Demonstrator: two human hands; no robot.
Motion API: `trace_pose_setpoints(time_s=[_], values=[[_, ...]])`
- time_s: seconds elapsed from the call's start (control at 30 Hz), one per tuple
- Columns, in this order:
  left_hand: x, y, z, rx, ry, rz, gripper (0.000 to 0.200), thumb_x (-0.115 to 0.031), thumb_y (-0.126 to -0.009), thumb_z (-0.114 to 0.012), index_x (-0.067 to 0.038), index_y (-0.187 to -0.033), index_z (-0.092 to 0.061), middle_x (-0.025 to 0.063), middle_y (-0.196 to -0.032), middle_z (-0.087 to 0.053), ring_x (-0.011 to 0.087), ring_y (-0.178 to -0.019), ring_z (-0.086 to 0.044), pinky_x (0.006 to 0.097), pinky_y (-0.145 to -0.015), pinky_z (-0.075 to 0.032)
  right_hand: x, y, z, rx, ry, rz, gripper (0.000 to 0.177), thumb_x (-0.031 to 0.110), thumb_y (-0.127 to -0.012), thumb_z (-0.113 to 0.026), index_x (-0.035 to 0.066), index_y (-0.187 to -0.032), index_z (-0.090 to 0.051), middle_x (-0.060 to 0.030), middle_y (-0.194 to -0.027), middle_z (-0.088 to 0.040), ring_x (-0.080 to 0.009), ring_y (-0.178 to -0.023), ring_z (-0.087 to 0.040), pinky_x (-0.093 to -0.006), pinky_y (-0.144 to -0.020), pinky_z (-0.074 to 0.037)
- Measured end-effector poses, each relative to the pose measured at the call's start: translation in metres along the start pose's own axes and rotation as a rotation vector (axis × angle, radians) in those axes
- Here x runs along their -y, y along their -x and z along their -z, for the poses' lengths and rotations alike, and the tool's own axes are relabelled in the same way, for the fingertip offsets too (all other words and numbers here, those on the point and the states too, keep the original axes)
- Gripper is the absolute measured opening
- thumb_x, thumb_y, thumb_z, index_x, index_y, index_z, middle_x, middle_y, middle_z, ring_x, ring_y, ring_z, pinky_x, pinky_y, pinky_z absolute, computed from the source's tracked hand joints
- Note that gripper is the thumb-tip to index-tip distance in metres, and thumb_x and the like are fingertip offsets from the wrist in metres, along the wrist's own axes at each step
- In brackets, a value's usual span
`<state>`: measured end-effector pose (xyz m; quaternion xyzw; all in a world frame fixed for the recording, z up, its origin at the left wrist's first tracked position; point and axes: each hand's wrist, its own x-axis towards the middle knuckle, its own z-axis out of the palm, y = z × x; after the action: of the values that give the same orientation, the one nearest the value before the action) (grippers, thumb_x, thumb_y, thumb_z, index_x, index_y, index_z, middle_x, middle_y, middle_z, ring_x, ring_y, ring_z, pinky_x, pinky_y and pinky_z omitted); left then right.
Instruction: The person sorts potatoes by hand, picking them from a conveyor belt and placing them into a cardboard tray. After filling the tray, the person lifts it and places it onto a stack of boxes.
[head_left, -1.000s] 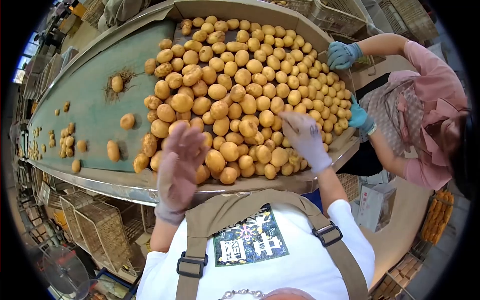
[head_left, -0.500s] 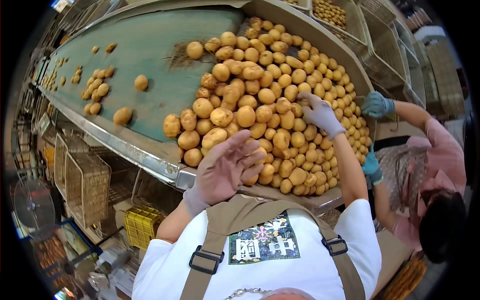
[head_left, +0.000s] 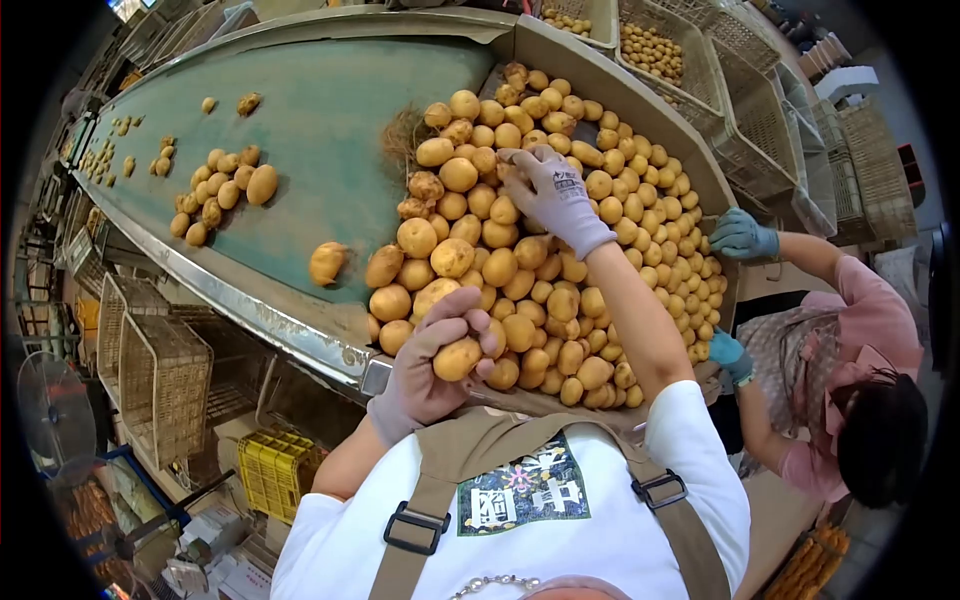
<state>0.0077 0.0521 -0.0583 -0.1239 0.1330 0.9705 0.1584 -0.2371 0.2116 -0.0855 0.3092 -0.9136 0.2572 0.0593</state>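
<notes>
A dense heap of yellow potatoes (head_left: 560, 300) covers the end of a green conveyor belt (head_left: 340, 120). Near the front metal edge, my left hand (head_left: 425, 365), in a dusty pinkish glove, is closed around a potato (head_left: 457, 359), palm turned up. My right hand (head_left: 555, 195), in a pale grey glove with dark print, reaches into the upper part of the heap. Its fingers are bent down over a potato there, and the fingertips are partly hidden.
A metal rail (head_left: 240, 300) edges the belt. A co-worker's blue-gloved hands (head_left: 743, 234) are at the heap's right side. Plastic crates (head_left: 690, 60) stand behind, some holding small potatoes. A yellow crate (head_left: 278, 470) sits at lower left. Dry roots (head_left: 403, 135) lie by the heap.
My left hand, open before, now grips a potato. My right hand has moved left and farther away across the heap. Loose potatoes on the belt have shifted toward the heap.
</notes>
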Motion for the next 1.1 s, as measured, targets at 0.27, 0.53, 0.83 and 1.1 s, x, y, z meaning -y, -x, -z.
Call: trace_pose_setpoints(time_s=[0.27, 0.53, 0.83, 1.1], values=[[0.001, 0.006, 0.011, 0.086, -0.153, -0.01, 0.059, -0.031, -0.107, -0.047, -0.029, -0.162, -0.025, 0.0091, -0.157, -0.041, 0.0192, -0.097, -0.064, 0.0282, -0.075, -0.051, 0.022, 0.013, 0.043, 0.197, -0.493, -0.183, 0.044, 0.031, -0.086, -0.076, 0.005, -0.12, -0.065, -0.0149, -0.111, -0.071, -0.0269, -0.102, -0.068, -0.0378, -0.088, -0.055], [-0.016, 0.004, -0.024, 0.227, 0.145, 0.055, 0.062, -0.054, -0.106, -0.043, -0.02, -0.157, -0.037, 0.0133, -0.145, -0.056, 0.0225, -0.089, -0.064, 0.0298, -0.069, -0.051, -0.088, -0.048, 0.059, 0.011, 0.332, -0.155, 0.038, 0.024, -0.097, -0.051, 0.014, -0.132, -0.063, -0.0118, -0.124, -0.069, -0.0297, -0.111, -0.067, -0.0452, -0.095, -0.053], [-0.03, -0.019, -0.037, 0.183, 0.371, -0.005, 0.065, -0.061, -0.102, -0.042, -0.019, -0.15, -0.048, 0.0118, -0.152, -0.05, 0.0297, -0.131, -0.052, 0.0463, -0.108, -0.043, -0.126, -0.028, 0.048, -0.019, -0.579, -0.585, 0.036, 0.026, -0.094, -0.062, 0.009, -0.125, -0.058, -0.0079, -0.098, -0.069, -0.0153, -0.079, -0.068, -0.0303, -0.069, -0.055], [-0.038, -0.02, -0.035, 0.168, 0.494, -0.067, 0.063, -0.066, -0.098, -0.046, -0.023, -0.144, -0.056, 0.0103, -0.153, -0.048, 0.0334, -0.146, -0.038, 0.0606, -0.114, -0.038, 0.017, -0.093, 0.062, 0.241, -0.312, -0.009, 0.038, 0.023, -0.097, -0.057, 0.013, -0.134, -0.062, -0.0081, -0.113, -0.071, -0.0205, -0.106, -0.067, -0.035, -0.092, -0.053]])
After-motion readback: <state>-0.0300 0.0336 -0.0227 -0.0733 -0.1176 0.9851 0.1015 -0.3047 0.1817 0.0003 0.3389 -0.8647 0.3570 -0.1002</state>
